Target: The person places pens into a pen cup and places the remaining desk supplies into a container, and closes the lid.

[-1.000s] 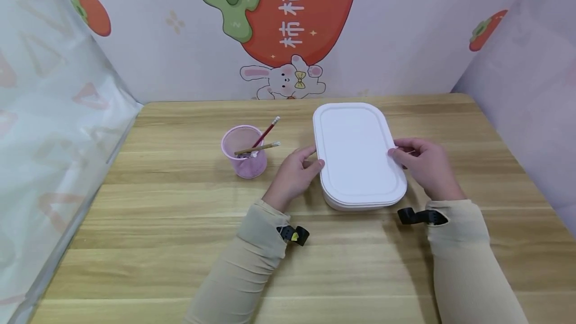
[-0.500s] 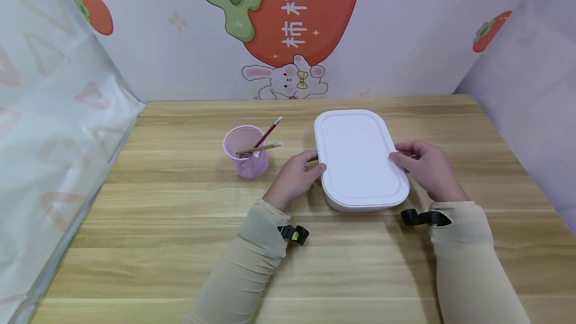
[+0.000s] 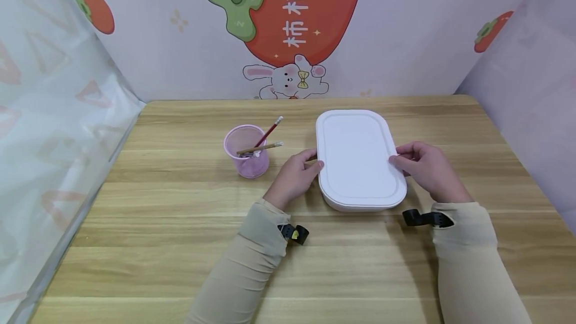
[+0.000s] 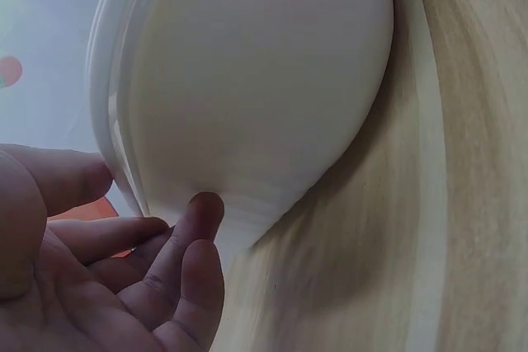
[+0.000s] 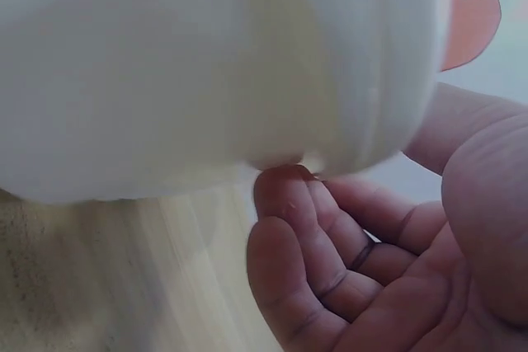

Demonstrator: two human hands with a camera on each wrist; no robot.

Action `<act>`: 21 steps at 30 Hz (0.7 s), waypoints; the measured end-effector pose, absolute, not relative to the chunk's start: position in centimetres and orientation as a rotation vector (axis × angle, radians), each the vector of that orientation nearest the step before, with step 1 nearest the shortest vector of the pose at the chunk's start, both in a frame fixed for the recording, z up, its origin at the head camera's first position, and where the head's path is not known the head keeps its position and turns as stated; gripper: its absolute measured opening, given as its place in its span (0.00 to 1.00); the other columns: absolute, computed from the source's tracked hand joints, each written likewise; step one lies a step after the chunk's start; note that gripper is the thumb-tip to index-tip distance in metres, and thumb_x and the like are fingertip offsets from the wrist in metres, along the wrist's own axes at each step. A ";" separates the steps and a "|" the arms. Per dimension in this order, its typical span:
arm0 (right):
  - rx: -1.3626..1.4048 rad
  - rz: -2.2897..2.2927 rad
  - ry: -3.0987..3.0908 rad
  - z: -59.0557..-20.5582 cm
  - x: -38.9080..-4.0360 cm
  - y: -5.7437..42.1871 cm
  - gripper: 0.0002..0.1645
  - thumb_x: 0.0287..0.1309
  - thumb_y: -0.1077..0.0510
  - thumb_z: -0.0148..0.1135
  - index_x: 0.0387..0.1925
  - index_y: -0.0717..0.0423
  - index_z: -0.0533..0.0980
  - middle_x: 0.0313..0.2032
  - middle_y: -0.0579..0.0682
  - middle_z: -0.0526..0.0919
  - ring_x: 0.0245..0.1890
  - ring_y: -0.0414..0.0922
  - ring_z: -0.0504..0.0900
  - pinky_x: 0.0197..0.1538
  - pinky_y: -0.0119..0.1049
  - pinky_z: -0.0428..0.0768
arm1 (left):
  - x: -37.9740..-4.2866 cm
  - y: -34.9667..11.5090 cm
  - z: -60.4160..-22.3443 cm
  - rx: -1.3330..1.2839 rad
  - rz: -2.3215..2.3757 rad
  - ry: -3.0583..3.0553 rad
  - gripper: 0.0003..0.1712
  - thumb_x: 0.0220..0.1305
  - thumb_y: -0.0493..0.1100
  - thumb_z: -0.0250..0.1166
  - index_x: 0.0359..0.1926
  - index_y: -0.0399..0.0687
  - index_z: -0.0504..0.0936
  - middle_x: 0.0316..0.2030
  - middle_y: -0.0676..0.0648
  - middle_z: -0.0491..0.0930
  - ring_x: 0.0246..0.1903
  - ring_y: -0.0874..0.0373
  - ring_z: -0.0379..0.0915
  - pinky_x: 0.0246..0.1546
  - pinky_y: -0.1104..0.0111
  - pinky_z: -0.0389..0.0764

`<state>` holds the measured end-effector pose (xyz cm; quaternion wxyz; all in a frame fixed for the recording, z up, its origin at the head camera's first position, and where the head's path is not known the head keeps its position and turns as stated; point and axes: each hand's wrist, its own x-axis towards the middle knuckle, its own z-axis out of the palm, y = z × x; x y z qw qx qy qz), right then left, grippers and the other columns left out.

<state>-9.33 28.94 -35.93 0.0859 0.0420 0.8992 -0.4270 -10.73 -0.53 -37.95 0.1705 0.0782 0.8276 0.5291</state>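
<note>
A white rectangular box (image 3: pixel 353 208) with rounded corners stands on the wooden table, its flat white lid (image 3: pixel 357 156) on top. At the lid's left edge, my left hand (image 3: pixel 294 176) has the thumb against the rim and the fingers under it. My right hand (image 3: pixel 425 169) grips the opposite edge the same way. In the left wrist view, the left thumb (image 4: pixel 78 179) meets the lid rim while fingertips touch the box side (image 4: pixel 264 80). The right wrist view has the right fingers (image 5: pixel 285 204) at the box wall beneath the rim. The inside of the box is hidden.
A pink mesh pen cup (image 3: pixel 251 165) stands left of the box, close to the left hand. A red pencil (image 3: pixel 269 131) and a tan pencil (image 3: pixel 265 147) lean out of it. Behind the table's far edge hangs a printed cloth (image 3: pixel 396 39).
The lid's far end has come down and the lid has shifted slightly, now lying evenly along the box rim. Both hands stay at its sides. The cup has not moved.
</note>
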 end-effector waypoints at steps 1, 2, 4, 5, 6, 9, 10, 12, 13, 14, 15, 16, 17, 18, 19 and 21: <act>0.125 -1.266 2.672 -35.9 -9.3 29.0 0.30 0.68 0.43 0.62 0.56 0.64 0.74 0.47 0.60 0.81 0.37 0.43 0.84 0.42 0.36 0.84 | -10.7 -0.5 -37.9 0.219 1.509 2.350 0.28 0.76 0.48 0.57 0.73 0.48 0.69 0.66 0.48 0.74 0.45 0.58 0.81 0.38 0.67 0.83; 0.124 -1.260 2.666 -35.9 -9.4 29.0 0.30 0.68 0.43 0.62 0.56 0.64 0.74 0.47 0.60 0.81 0.37 0.43 0.84 0.42 0.36 0.83 | -10.7 -0.6 -37.9 0.219 1.510 2.352 0.28 0.76 0.48 0.56 0.73 0.48 0.68 0.66 0.48 0.73 0.44 0.58 0.80 0.38 0.67 0.83; 0.128 -1.261 2.649 -35.9 -9.4 29.0 0.31 0.68 0.42 0.62 0.57 0.63 0.74 0.49 0.60 0.81 0.38 0.43 0.85 0.42 0.35 0.83 | -10.7 -0.6 -37.9 0.224 1.504 2.348 0.28 0.76 0.48 0.57 0.73 0.48 0.68 0.64 0.47 0.75 0.45 0.56 0.81 0.39 0.66 0.83; 0.134 -1.269 2.639 -36.0 -9.5 29.1 0.31 0.68 0.42 0.61 0.58 0.63 0.74 0.50 0.60 0.81 0.39 0.43 0.85 0.42 0.35 0.83 | -10.7 -0.6 -37.9 0.227 1.499 2.344 0.28 0.76 0.48 0.57 0.73 0.48 0.68 0.64 0.47 0.76 0.45 0.55 0.81 0.39 0.66 0.83; 0.139 -1.279 2.626 -36.0 -9.5 29.2 0.31 0.68 0.42 0.61 0.59 0.63 0.73 0.51 0.61 0.81 0.39 0.43 0.85 0.42 0.34 0.83 | -10.7 -0.6 -37.9 0.230 1.494 2.340 0.29 0.76 0.49 0.57 0.73 0.49 0.68 0.63 0.46 0.77 0.46 0.54 0.81 0.39 0.66 0.83; 0.152 -1.302 2.595 -36.2 -9.6 29.3 0.32 0.68 0.42 0.61 0.60 0.62 0.73 0.53 0.61 0.80 0.40 0.42 0.86 0.43 0.32 0.83 | -10.8 -0.7 -38.0 0.240 1.483 2.332 0.29 0.76 0.49 0.57 0.73 0.49 0.67 0.61 0.46 0.78 0.48 0.53 0.81 0.41 0.65 0.83; 0.155 -1.305 2.590 -36.2 -9.6 29.4 0.32 0.68 0.41 0.62 0.60 0.62 0.73 0.54 0.61 0.80 0.40 0.42 0.86 0.43 0.32 0.83 | -10.8 -0.7 -38.0 0.244 1.480 2.334 0.29 0.76 0.49 0.57 0.73 0.49 0.67 0.62 0.46 0.78 0.49 0.54 0.81 0.41 0.66 0.82; 0.153 -1.291 2.592 -36.1 -9.6 29.4 0.33 0.67 0.40 0.62 0.60 0.61 0.73 0.54 0.60 0.80 0.41 0.42 0.86 0.44 0.33 0.83 | -10.8 -0.7 -38.0 0.249 1.480 2.339 0.29 0.76 0.49 0.57 0.73 0.49 0.67 0.64 0.46 0.76 0.50 0.56 0.81 0.42 0.66 0.82; 0.149 -1.282 2.596 -36.1 -9.5 29.4 0.33 0.67 0.40 0.62 0.60 0.61 0.73 0.54 0.60 0.80 0.41 0.43 0.86 0.45 0.34 0.83 | -10.8 -0.8 -38.1 0.253 1.480 2.339 0.29 0.76 0.49 0.57 0.73 0.49 0.67 0.65 0.47 0.75 0.51 0.56 0.80 0.43 0.66 0.82; 0.143 -1.273 2.601 -36.0 -9.5 29.4 0.33 0.67 0.40 0.62 0.60 0.61 0.73 0.54 0.60 0.80 0.41 0.43 0.86 0.45 0.34 0.83 | -10.9 -0.8 -38.1 0.256 1.477 2.340 0.29 0.76 0.48 0.57 0.73 0.49 0.67 0.66 0.46 0.74 0.52 0.57 0.80 0.43 0.66 0.82; 0.137 -1.264 2.607 -36.0 -9.5 29.4 0.33 0.67 0.40 0.62 0.59 0.61 0.73 0.53 0.60 0.80 0.41 0.44 0.86 0.45 0.35 0.83 | -10.9 -0.8 -38.1 0.260 1.473 2.340 0.29 0.76 0.48 0.56 0.74 0.49 0.67 0.66 0.47 0.74 0.52 0.57 0.80 0.44 0.66 0.82; 0.129 -1.258 2.610 -36.0 -9.5 29.4 0.33 0.67 0.40 0.62 0.59 0.61 0.74 0.53 0.60 0.80 0.41 0.44 0.86 0.46 0.35 0.83 | -10.9 -0.8 -38.1 0.263 1.469 2.340 0.29 0.76 0.48 0.56 0.74 0.49 0.67 0.67 0.47 0.73 0.53 0.57 0.79 0.44 0.66 0.82; 0.121 -1.258 2.607 -35.9 -9.4 29.5 0.33 0.67 0.40 0.62 0.59 0.61 0.74 0.53 0.60 0.80 0.41 0.44 0.87 0.46 0.35 0.83 | -10.9 -0.8 -38.1 0.262 1.466 2.336 0.29 0.76 0.48 0.56 0.74 0.49 0.67 0.67 0.47 0.73 0.53 0.56 0.79 0.45 0.65 0.82; 0.114 -1.257 2.605 -35.9 -9.4 29.5 0.32 0.67 0.40 0.63 0.58 0.61 0.74 0.53 0.60 0.80 0.41 0.44 0.87 0.46 0.35 0.83 | -10.9 -0.8 -38.0 0.261 1.461 2.335 0.29 0.77 0.48 0.56 0.74 0.49 0.67 0.67 0.47 0.73 0.54 0.56 0.79 0.47 0.65 0.82; 0.108 -1.261 2.598 -35.9 -9.4 29.6 0.32 0.67 0.41 0.63 0.58 0.62 0.74 0.54 0.61 0.80 0.41 0.44 0.87 0.46 0.34 0.83 | -10.9 -0.9 -38.0 0.260 1.456 2.333 0.29 0.77 0.49 0.56 0.74 0.49 0.67 0.67 0.47 0.73 0.55 0.56 0.78 0.48 0.65 0.82; 0.102 -1.275 2.583 -35.9 -9.3 29.8 0.32 0.66 0.41 0.63 0.59 0.62 0.73 0.54 0.61 0.80 0.40 0.43 0.87 0.45 0.33 0.83 | -10.8 -0.9 -38.0 0.262 1.453 2.321 0.29 0.76 0.49 0.56 0.74 0.50 0.67 0.67 0.47 0.73 0.55 0.56 0.78 0.50 0.64 0.81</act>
